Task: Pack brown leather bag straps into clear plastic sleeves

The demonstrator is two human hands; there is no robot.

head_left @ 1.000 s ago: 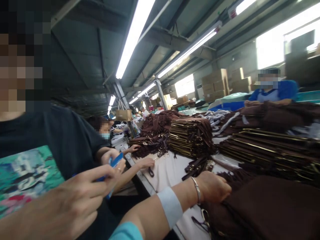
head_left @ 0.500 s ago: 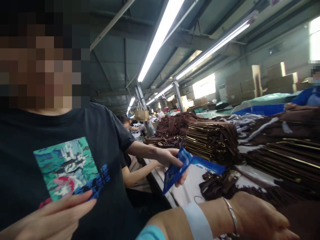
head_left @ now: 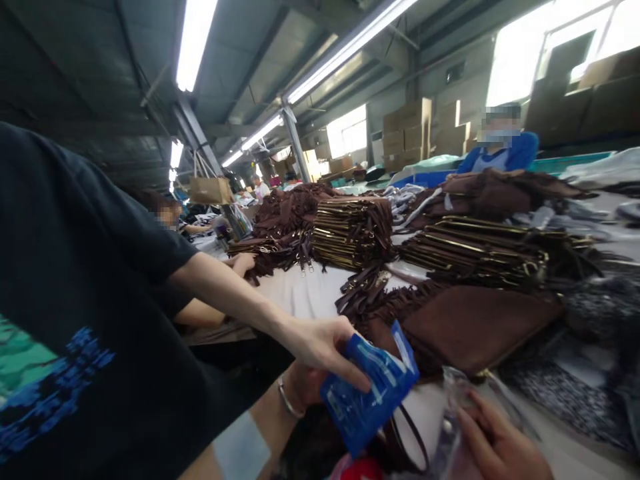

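Observation:
My left hand, with a silver bangle at the wrist and a pale patch on the forearm, reaches in behind a blue plastic packet. A co-worker's hand grips that packet from above. The packet and that hand hide my left fingers, so whether they hold it cannot be seen. At the lower right, my right hand has its fingers closed on a crumpled clear plastic bag. Just beyond lies a flat dark brown bag with fringe and a zip. A thin brown strap loops below the packet.
Stacks of brown bags with gold zips stand along the white table. The co-worker in a dark T-shirt stands close on the left. Black-and-white speckled material lies at right. Another person in blue is across the table.
The view has swung right. The co-worker's hand and the blue packet have come down toward me, meeting my left hand. My right hand with the clear plastic has come into view.

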